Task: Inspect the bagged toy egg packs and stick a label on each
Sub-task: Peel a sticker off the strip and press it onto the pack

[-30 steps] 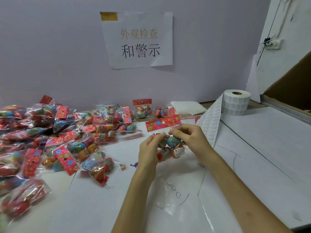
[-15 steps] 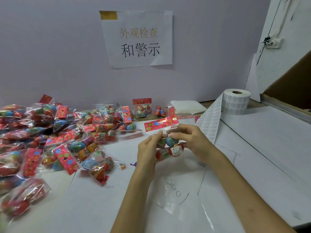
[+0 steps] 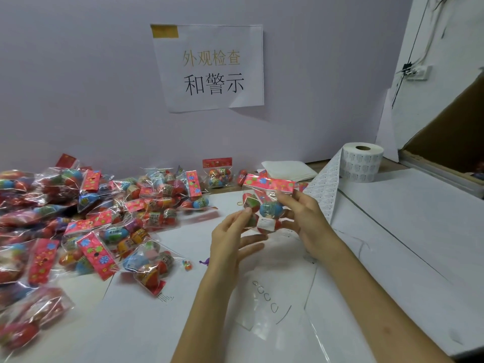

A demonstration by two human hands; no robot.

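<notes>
Head camera looks down, close over the table (image 3: 392,244).

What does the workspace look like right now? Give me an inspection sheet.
Surface: table covered in white paper sheets.
Job's things: held pack raised above the surface; pile of packs at left; label roll at right, its strip trailing down.
Clutter: beads, rubber band, folded white stack.
Hands: left hand pinches the held pack's left side; right hand grips its right side.
Cables: wires at a wall socket, far right.
Surroundings: paper sign taped up behind; cardboard box at right.
</notes>
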